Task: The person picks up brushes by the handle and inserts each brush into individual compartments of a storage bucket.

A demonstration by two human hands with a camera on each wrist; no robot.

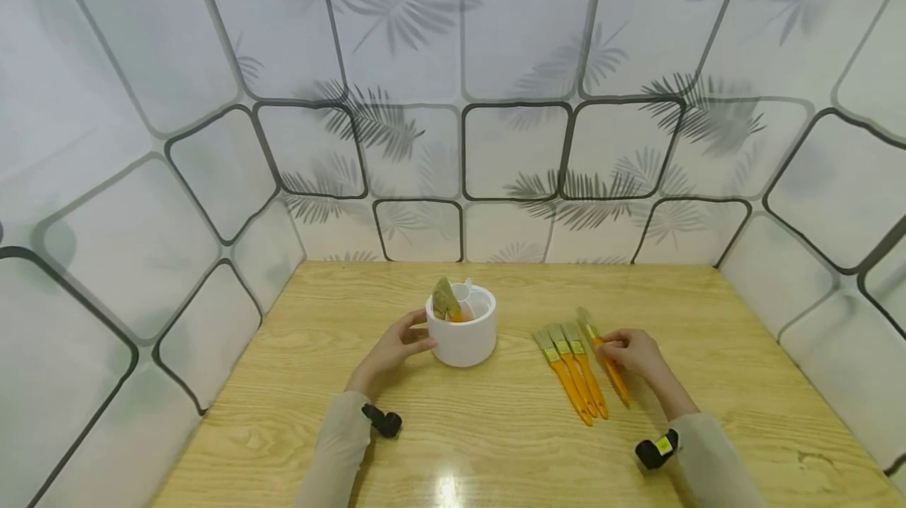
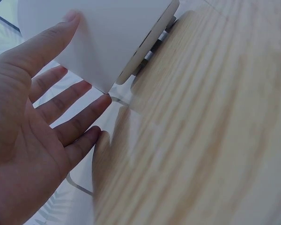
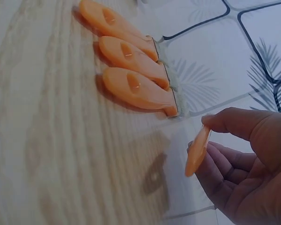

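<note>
- Your right hand [image 1: 633, 352] pinches an orange-handled brush [image 1: 607, 362], thumb on top and fingers curled beneath; in the right wrist view the handle [image 3: 197, 151] hangs just clear of the wooden table [image 1: 495, 445], with its shadow on the wood below.
- Your left hand [image 1: 396, 347] lies with straight fingers [image 2: 82, 115] against the side of the white cup [image 1: 463, 335]; it steadies the cup and does not wrap around it.
- White cup, touching your left hand and well apart from your right: it is the largest thing on the table. One brush [image 1: 447, 302] already stands inside, bristles up, leaning toward the near-left rim. Since your fingers only press its wall, a knock on the rim from the far side could likely slide or tip it toward your left palm.
- Three brushes [image 1: 572, 370] lie side by side just left of your right-hand grip, handles toward you. In the right wrist view their handles [image 3: 131, 65] are close to the held one. A low sweep toward the cup could catch them and scatter the row.
- Pinch itself: it looks light and sits near the middle of the handle, so the brush could swivel or slip.
- Between grip and cup there is only bare wood beyond that row.
- Patterned panels [image 1: 517, 150] wall the table on three sides.
</note>
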